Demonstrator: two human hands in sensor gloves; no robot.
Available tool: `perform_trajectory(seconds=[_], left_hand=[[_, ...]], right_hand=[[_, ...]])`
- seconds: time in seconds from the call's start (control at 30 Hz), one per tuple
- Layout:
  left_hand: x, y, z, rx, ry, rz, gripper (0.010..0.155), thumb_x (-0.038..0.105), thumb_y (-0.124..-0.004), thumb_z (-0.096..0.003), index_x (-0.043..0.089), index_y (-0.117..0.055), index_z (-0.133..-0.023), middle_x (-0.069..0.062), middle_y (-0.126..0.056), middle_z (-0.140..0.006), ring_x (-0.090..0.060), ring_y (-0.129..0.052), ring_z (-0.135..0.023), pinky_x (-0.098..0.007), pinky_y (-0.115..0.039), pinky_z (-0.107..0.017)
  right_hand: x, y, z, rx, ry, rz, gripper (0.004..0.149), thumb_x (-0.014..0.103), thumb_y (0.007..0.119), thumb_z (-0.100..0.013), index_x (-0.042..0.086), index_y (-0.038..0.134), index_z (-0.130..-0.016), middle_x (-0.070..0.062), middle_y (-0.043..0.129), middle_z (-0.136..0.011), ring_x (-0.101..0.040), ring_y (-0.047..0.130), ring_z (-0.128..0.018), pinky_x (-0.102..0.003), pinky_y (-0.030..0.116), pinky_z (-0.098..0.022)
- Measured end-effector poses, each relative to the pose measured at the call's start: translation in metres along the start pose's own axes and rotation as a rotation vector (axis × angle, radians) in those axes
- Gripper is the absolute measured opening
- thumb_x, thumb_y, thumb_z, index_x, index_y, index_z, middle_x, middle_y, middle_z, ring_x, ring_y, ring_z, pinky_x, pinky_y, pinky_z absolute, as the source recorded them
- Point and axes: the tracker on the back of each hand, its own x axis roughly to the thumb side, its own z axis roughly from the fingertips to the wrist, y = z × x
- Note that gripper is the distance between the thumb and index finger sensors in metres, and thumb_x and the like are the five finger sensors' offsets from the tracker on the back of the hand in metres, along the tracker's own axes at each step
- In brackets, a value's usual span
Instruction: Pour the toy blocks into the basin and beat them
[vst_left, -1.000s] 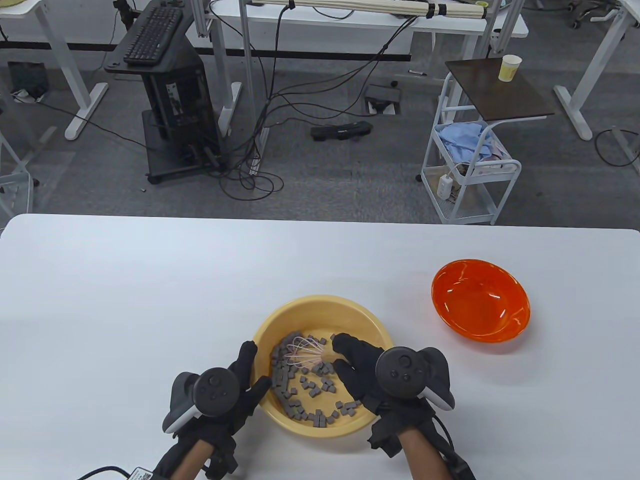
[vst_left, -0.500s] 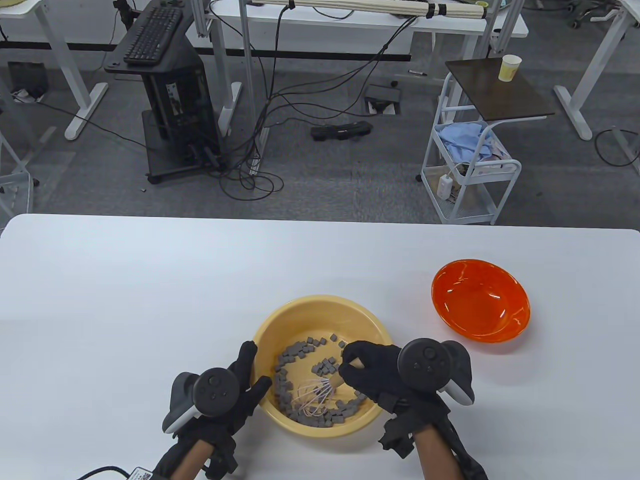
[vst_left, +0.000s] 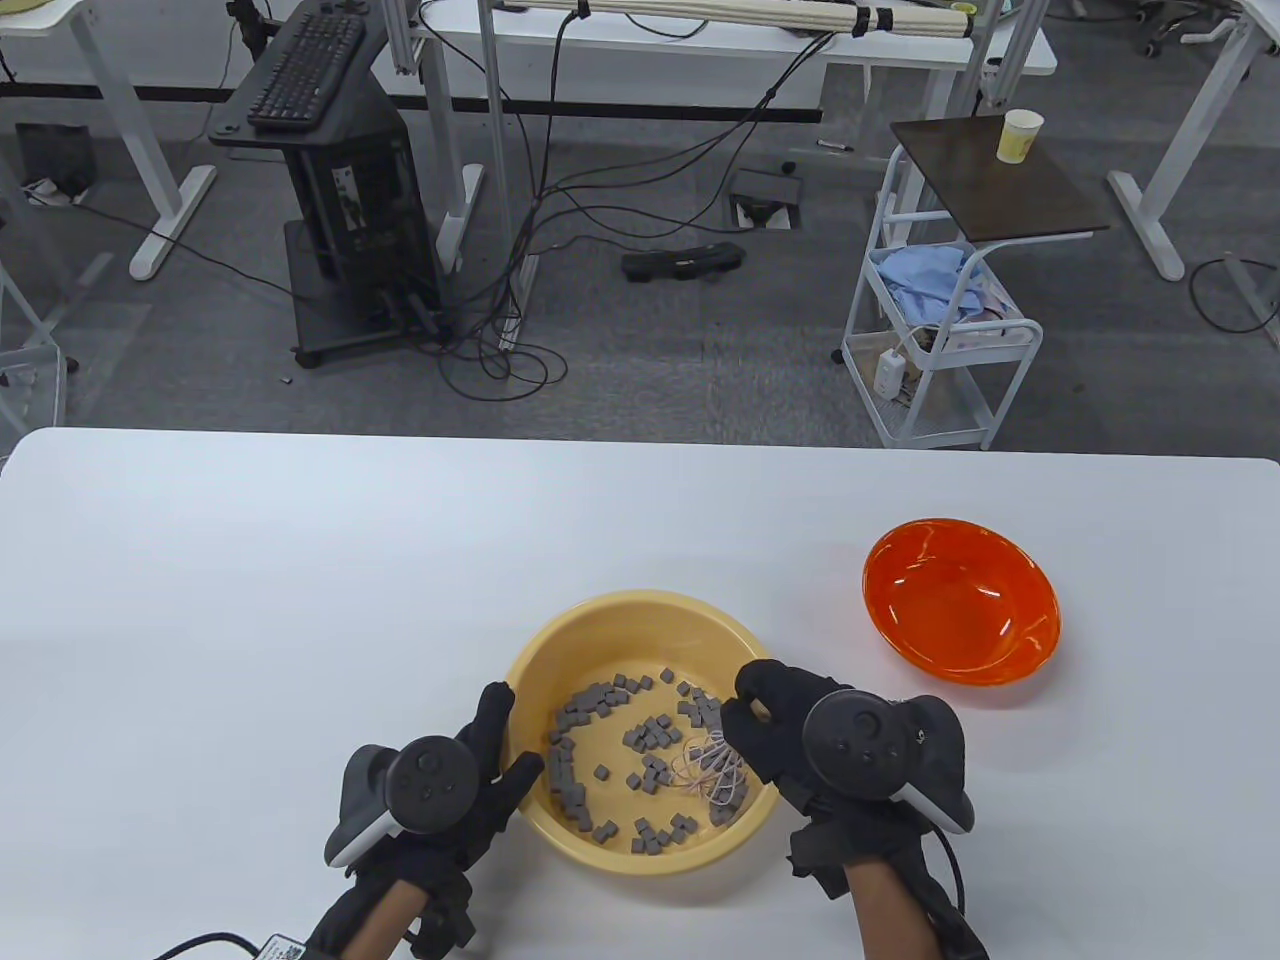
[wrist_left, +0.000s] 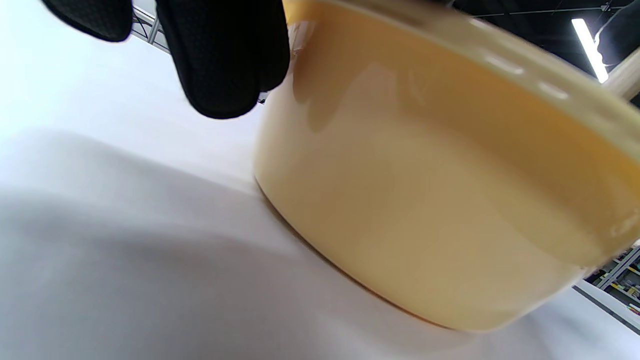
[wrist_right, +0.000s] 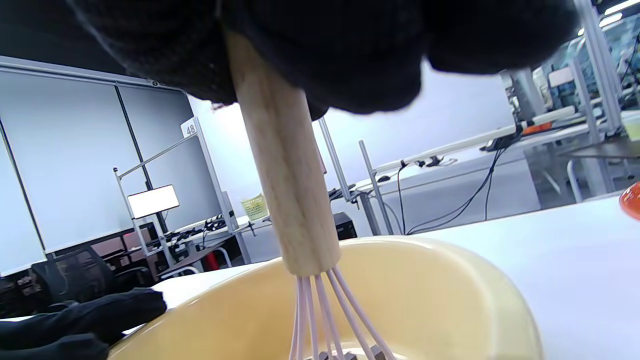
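A yellow basin (vst_left: 620, 625) sits near the table's front edge, with several small grey toy blocks (vst_left: 600, 705) scattered inside. My right hand (vst_left: 775, 725) grips the wooden handle (wrist_right: 280, 155) of a pink-wired whisk (vst_left: 712, 768), whose wires stand among the blocks at the basin's right side. My left hand (vst_left: 495, 765) holds the basin's left rim, thumb inside and fingers (wrist_left: 225, 55) against the outer wall (wrist_left: 425, 200). In the right wrist view the whisk wires (wrist_right: 325, 320) dip into the basin (wrist_right: 450, 295).
An empty orange bowl (vst_left: 960, 598) stands on the white table (vst_left: 300, 600) to the right of the basin. Beyond the far table edge are desks, cables and a white trolley (vst_left: 940, 330).
The whisk swept from the basin's back left to the front, then to the right side, pushing blocks around. My right hand moved right with it. The left hand stayed on the rim.
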Motion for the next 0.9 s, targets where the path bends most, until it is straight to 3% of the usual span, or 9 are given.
perform_trajectory(seconds=[0.23, 0.47, 0.67, 0.77, 0.9], left_hand=[[0.0, 0.0, 0.0, 0.0, 0.0, 0.0, 0.076, 0.043, -0.053, -0.0707, -0.009, -0.023, -0.117, -0.034, -0.069, -0.107, -0.043, -0.088, -0.089, -0.079, -0.058, -0.067], [0.0, 0.0, 0.0, 0.0, 0.0, 0.0, 0.076, 0.043, -0.053, -0.0707, -0.009, -0.023, -0.117, -0.034, -0.069, -0.107, -0.043, -0.088, -0.089, -0.079, -0.058, -0.066], [0.0, 0.0, 0.0, 0.0, 0.0, 0.0, 0.076, 0.043, -0.053, -0.0707, -0.009, -0.022, -0.117, -0.034, -0.069, -0.107, -0.043, -0.088, -0.089, -0.079, -0.058, -0.067], [0.0, 0.0, 0.0, -0.004, 0.0, 0.004, 0.076, 0.043, -0.052, -0.0708, -0.009, -0.022, -0.117, -0.034, -0.069, -0.107, -0.043, -0.088, -0.089, -0.079, -0.057, -0.067], [0.0, -0.001, 0.0, -0.003, 0.0, 0.004, 0.076, 0.043, -0.052, -0.0708, -0.009, -0.022, -0.117, -0.034, -0.069, -0.107, -0.043, -0.088, -0.089, -0.079, -0.058, -0.067]], right_hand=[[0.006, 0.003, 0.001, -0.055, -0.022, 0.11, 0.042, 0.035, 0.08, -0.065, 0.003, 0.079, -0.09, -0.014, 0.087, -0.052, -0.021, 0.094, -0.026, -0.04, 0.085, -0.026], [0.006, 0.018, -0.003, -0.03, -0.037, 0.15, 0.044, 0.034, 0.079, -0.066, 0.003, 0.075, -0.097, -0.019, 0.087, -0.063, -0.028, 0.098, -0.038, -0.044, 0.086, -0.035], [0.004, 0.033, -0.006, 0.079, 0.003, 0.115, 0.049, 0.036, 0.072, -0.07, 0.008, 0.063, -0.109, -0.036, 0.075, -0.091, -0.034, 0.095, -0.048, -0.046, 0.083, -0.039], [0.004, 0.036, -0.007, 0.103, -0.007, 0.063, 0.053, 0.036, 0.072, -0.07, 0.006, 0.057, -0.112, -0.036, 0.077, -0.091, -0.033, 0.096, -0.046, -0.044, 0.083, -0.037], [0.004, 0.044, -0.009, 0.12, -0.047, -0.072, 0.049, 0.03, 0.074, -0.069, 0.001, 0.064, -0.107, -0.037, 0.077, -0.091, -0.034, 0.097, -0.045, -0.042, 0.084, -0.035]])
